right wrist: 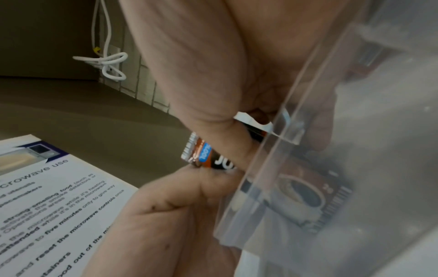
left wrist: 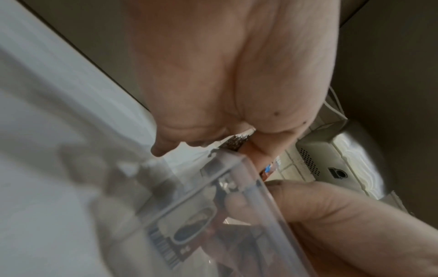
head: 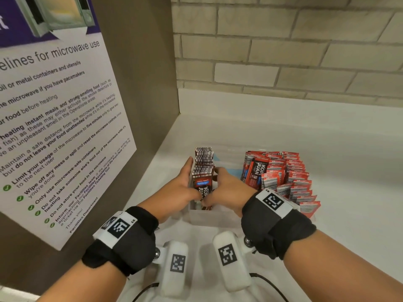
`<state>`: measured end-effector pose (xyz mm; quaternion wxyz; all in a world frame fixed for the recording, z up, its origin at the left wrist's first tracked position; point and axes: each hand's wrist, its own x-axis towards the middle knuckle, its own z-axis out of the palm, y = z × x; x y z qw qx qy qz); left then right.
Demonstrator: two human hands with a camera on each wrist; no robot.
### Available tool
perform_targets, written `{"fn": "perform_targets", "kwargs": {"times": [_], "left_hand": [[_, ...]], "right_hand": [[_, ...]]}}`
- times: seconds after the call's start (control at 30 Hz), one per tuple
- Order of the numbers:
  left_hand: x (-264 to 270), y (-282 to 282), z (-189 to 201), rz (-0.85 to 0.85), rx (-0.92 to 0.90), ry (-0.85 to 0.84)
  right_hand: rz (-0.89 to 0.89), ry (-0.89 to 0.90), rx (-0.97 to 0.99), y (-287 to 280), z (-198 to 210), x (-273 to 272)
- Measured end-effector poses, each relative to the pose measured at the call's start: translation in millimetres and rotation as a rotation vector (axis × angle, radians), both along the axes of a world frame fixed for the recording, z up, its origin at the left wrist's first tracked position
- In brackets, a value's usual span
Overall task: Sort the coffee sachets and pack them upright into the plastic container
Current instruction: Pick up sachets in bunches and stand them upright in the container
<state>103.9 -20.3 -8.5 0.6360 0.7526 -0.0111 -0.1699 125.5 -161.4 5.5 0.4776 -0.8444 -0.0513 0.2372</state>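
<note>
Left hand (head: 181, 188) flat, right hand (head: 231, 188) curled

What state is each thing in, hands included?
plastic container, open on top, partly filled.
brown sachets, upright in a row along its left side.
front sachet, upright at the near end, between both hands.
red sachets, standing in overlapping rows to the right.
left hand, fingers straight beside the row, thumb on the front sachet.
right hand, grips the front sachet.
</note>
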Motion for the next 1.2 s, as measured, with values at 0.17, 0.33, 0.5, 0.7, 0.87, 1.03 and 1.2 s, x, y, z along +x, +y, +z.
{"fn": "perform_targets", "kwargs": {"times": [0.17,0.33,0.5,0.7,0.87,1.03,1.2], "left_hand": [[-4,0,-1,0.035,0.012,0.015],[-11,0,-1,0.069,0.062,0.008],[-25,-1,23,0.258,0.088,-0.161],[-25,-20,74,0.437,0.076,-0.547],[3,-63,94,0.133,0.382,-0.578],[40,-96,89,-0.15,0.725,-0.463],[56,-109,76,-0.285,0.904,-0.452]], "right_hand": [[-0.007,0.019,0.007,-5,6,-3],[0.006,0.016,-0.023,-6,13,-5],[-0.011,0.036,0.011,-13,18,-9],[-0.087,-0.03,0.103,-37,34,-17],[-0.145,-0.024,0.169,-60,35,-31],[-0.153,0.034,0.245,-74,27,-43],[-0.216,0.054,0.318,-79,25,-47]]}}
